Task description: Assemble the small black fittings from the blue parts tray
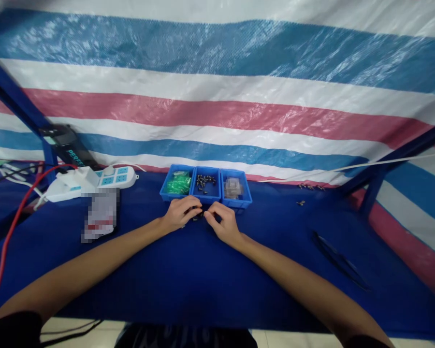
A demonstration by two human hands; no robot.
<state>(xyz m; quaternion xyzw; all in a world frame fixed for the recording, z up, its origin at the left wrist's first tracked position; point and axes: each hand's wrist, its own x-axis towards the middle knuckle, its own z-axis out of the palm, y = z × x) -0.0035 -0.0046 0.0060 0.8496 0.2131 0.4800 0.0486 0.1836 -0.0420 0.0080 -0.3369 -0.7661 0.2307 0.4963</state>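
Note:
My left hand (181, 213) is curled, thumb and fingers brought together just in front of the blue bins. Facing it, my right hand (224, 223) is also closed, its thumb and forefinger nearly meeting. Small dark parts (197, 216) lie on the blue table between my fingertips; whatever the fingers pinch is too small to make out. Directly behind are three joined blue bins: the left bin (166, 195) has green pieces (179, 183), the middle bin (207, 198) has small dark metallic parts (205, 181), and the right bin (247, 198) has clear plastic pieces (233, 187).
A white power strip (125, 178), a red cable (7, 237), a blurred packet (102, 212) and a black bottle-like item (70, 147) are at the left. Small metallic parts (300, 203) and a dark thin strap-like item (337, 258) lie right. Striped sheeting (217, 116) hangs behind.

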